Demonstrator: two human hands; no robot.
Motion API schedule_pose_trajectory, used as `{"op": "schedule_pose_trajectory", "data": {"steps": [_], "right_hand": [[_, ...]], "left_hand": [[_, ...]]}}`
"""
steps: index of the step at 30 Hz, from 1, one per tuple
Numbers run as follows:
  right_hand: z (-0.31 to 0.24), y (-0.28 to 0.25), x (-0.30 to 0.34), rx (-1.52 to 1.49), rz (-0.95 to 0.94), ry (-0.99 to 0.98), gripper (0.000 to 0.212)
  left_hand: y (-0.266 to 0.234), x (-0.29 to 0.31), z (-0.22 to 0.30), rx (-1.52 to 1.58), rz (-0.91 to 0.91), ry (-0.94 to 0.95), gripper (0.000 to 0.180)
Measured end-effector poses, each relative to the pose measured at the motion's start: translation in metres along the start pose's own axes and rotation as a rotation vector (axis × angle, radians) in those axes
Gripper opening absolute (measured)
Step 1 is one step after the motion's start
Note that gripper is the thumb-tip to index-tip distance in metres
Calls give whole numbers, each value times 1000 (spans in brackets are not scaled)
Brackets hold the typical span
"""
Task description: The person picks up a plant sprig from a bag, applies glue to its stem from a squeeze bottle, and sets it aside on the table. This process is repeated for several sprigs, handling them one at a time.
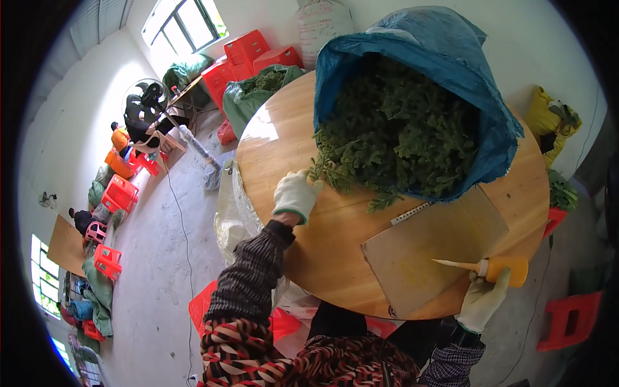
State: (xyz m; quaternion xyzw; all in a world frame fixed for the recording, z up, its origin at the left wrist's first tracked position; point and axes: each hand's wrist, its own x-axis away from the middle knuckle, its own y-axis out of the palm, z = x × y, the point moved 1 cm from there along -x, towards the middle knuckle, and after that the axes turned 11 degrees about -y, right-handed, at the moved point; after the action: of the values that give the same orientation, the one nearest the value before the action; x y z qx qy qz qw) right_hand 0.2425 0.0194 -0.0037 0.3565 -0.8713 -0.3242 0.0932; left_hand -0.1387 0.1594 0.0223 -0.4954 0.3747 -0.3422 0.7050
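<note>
Gripping a yellow squeeze bottle (510, 271) near the base of its nozzle, the white-gloved right hand (482, 300) is at the near right of a round wooden table (316, 261), the pale tip pointing left over a flat brownish board (419, 261). The left hand (296, 195), also gloved, touches a green sprig (330, 171) spilling from an open blue sack (500, 122) of foliage (412, 116); whether its fingers grip cannot be told.

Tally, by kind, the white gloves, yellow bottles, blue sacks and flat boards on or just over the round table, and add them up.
White gloves: 2
Yellow bottle: 1
Blue sack: 1
Flat board: 1
Total: 5
</note>
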Motion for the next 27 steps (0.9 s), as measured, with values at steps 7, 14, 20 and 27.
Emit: {"op": "schedule_pose_trajectory", "data": {"steps": [7,14,20,27], "right_hand": [[1,-7,-3,-1,-27,6,40],[0,-6,-3,-26,-35,2,33],[-3,-1,-1,-39,-11,-1,32],[-2,-1,-1,-29,-4,13,32]], "left_hand": [[18,-27,16,45,-36,13,44],[-9,5,4,88,-78,114,38],[-47,62,5,357,96,197,33],[-69,139,44,633,-155,482,35]]}}
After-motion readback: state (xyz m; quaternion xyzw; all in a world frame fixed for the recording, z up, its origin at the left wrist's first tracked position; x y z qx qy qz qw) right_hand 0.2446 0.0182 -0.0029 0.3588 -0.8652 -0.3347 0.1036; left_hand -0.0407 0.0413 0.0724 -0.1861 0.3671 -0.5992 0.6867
